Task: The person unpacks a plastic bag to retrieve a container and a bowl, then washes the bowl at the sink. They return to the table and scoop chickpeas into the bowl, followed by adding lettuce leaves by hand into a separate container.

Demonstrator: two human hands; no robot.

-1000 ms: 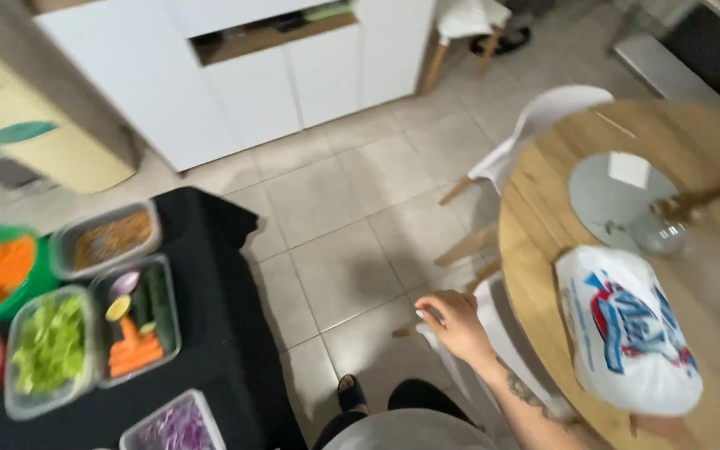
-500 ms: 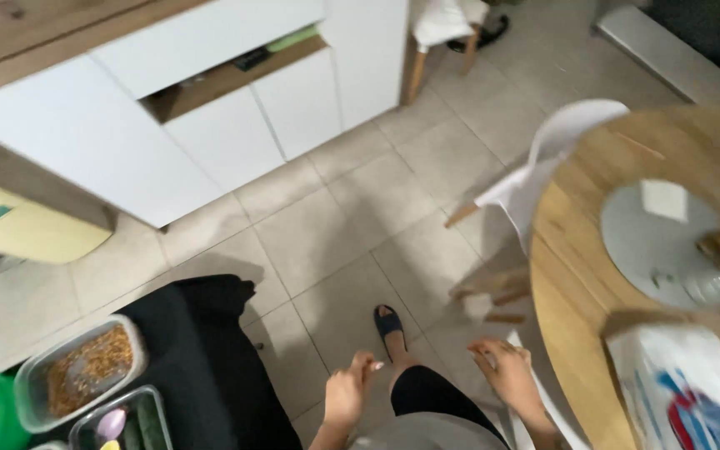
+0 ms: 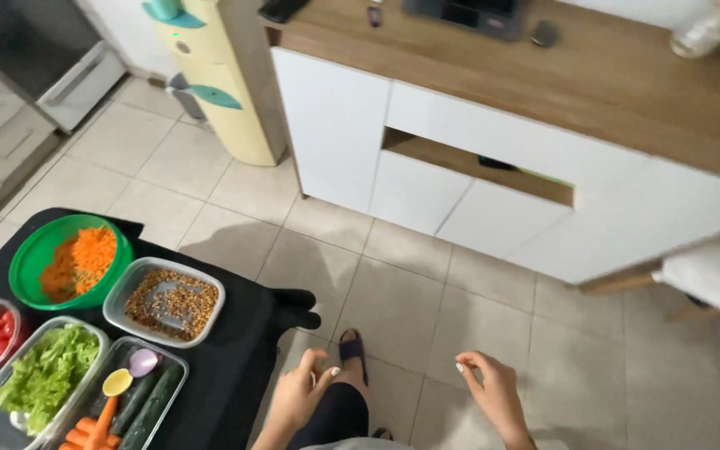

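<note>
Two hands, both empty: left hand (image 3: 300, 390) loosely curled, right hand (image 3: 491, 390) half-open, over tiled floor (image 3: 393, 283). Nearest: black-covered table (image 3: 227, 350) holding one green bowl (image 3: 31, 250) of grated carrot and four clear containers, the closest of grains (image 3: 164, 302).

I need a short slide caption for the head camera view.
Empty left hand and right hand above tiled floor, beside black table holding vegetable containers.
</note>
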